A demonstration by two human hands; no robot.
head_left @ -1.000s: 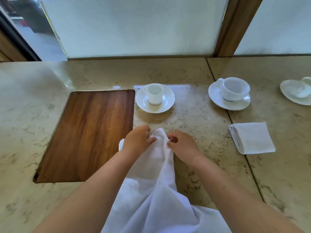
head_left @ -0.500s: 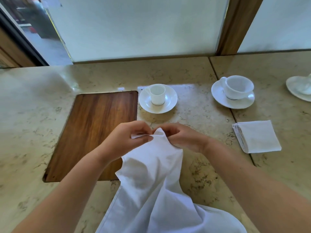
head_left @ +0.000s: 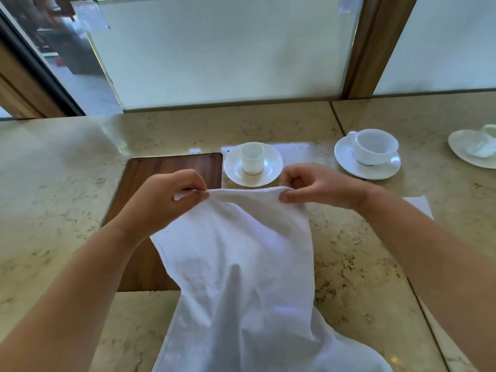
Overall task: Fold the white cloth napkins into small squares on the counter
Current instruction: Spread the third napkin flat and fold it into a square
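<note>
Beige marble counter (head_left: 53, 200), inset wooden board (head_left: 171, 163), frosted window panes (head_left: 228, 55), wooden post (head_left: 375, 44), soft daylight

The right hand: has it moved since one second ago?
Yes. The right hand moved right along the napkin edge, away from the left hand, now below the small cup.

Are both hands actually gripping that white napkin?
Touching. The head view shows the left hand and right hand each pinching the top edge of the napkin.
</note>
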